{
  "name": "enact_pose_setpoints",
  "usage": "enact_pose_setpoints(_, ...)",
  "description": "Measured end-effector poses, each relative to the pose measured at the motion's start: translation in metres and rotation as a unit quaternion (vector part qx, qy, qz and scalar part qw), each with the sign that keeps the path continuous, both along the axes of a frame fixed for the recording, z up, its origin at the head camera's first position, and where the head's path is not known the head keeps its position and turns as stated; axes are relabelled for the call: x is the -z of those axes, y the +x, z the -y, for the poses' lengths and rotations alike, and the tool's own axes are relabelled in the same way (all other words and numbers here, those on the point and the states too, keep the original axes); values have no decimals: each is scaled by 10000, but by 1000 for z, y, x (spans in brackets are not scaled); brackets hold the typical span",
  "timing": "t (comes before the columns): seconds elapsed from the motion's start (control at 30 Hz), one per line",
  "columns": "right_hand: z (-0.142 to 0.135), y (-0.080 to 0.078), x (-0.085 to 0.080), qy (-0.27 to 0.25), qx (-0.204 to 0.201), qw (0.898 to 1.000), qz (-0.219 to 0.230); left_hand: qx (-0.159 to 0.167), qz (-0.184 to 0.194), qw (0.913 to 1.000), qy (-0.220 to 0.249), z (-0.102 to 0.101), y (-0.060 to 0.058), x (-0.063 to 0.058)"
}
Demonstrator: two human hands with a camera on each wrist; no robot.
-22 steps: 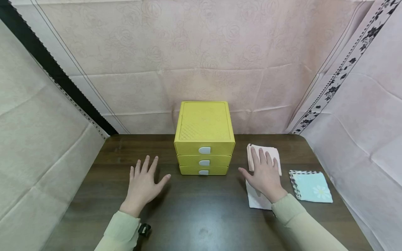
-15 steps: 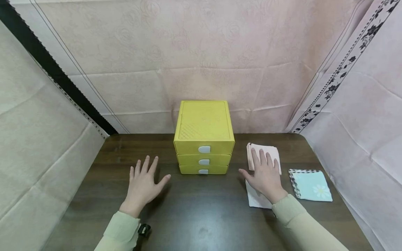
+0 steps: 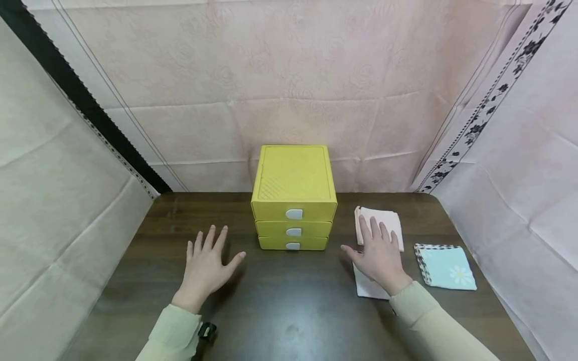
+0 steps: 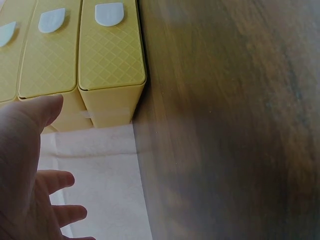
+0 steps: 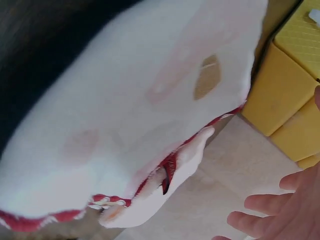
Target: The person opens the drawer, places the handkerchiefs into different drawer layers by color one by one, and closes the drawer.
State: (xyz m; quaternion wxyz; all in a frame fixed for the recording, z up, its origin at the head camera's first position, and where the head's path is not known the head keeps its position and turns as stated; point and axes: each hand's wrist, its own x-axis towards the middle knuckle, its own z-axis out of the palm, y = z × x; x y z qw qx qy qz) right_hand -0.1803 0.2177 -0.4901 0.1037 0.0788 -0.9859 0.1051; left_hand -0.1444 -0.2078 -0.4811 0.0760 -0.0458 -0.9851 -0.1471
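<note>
My left hand (image 3: 205,271) is held over the table to the left of a yellow three-drawer box (image 3: 295,175), fingers spread, nothing in it. All the box's drawers are closed, each with a pale pull tab. On the right, my right hand (image 3: 381,260) hovers with spread fingers over two folded cloths and partly hides them. The farther one is a pinkish-white cloth (image 3: 392,224); a white cloth (image 3: 368,287) lies nearer. Close up in the right wrist view, a white cloth (image 5: 125,100) shows red edging and a tan patch.
A folded light-blue cloth (image 3: 451,268) with a daisy and a checked border lies at the right table edge. Patterned fabric (image 3: 289,60) hangs behind and along both sides of the dark wooden table (image 3: 280,306). A black band (image 3: 207,331) circles the left wrist.
My right hand has shifted very slightly to the left, its fingers still spread. The left hand, the drawer box and the cloths stay in place.
</note>
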Motion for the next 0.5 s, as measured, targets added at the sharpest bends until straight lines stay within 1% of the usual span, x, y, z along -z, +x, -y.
enact_pose_setpoints(0.13, 3, 7, -7, -111, -41, 9999, 97, 15, 34, 10000, -11, -1, 1, 0)
enact_pose_setpoints(0.23, 7, 12, -14, -318, -93, 9993, 150, 29, 68, 9999, 73, -2, 1, -1)
enact_pose_setpoints(0.4, 15, 20, -28, -924, -162, 9952, 260, 87, 232, 9990, 383, -4, 2, -5)
enact_pose_setpoints(0.5, 20, 26, -39, -1280, -119, 9904, 509, 143, 454, 9966, 674, -6, 3, -7)
